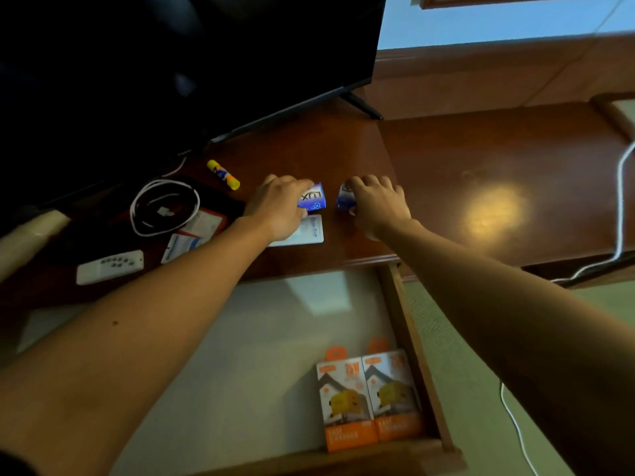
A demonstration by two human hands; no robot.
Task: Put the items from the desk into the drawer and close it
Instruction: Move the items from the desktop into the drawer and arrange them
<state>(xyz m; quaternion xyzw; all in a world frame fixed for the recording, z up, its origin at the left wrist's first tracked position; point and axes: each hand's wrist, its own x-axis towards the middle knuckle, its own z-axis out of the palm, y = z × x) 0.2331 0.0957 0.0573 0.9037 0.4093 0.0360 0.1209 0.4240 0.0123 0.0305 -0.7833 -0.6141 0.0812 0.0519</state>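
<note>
Both my hands reach over the wooden desk [481, 187]. My left hand [275, 207] grips a blue and white soap box [314, 201] marked LUX. My right hand [376, 204] grips a second blue and white box [343, 197] just to its right. Under my left hand lies a white flat packet [309, 231]. Below the desk edge the drawer [405, 331] stands open, with two orange and white charger boxes [369, 400] in its front right corner.
On the desk's left part lie a yellow glue stick [223, 174], a coiled white cable [165, 207], a red-edged card [206, 223], a blue and white packet [180, 245] and a white remote [110, 266]. A black TV [171, 63] stands behind. A white cord [620, 201] hangs at the right.
</note>
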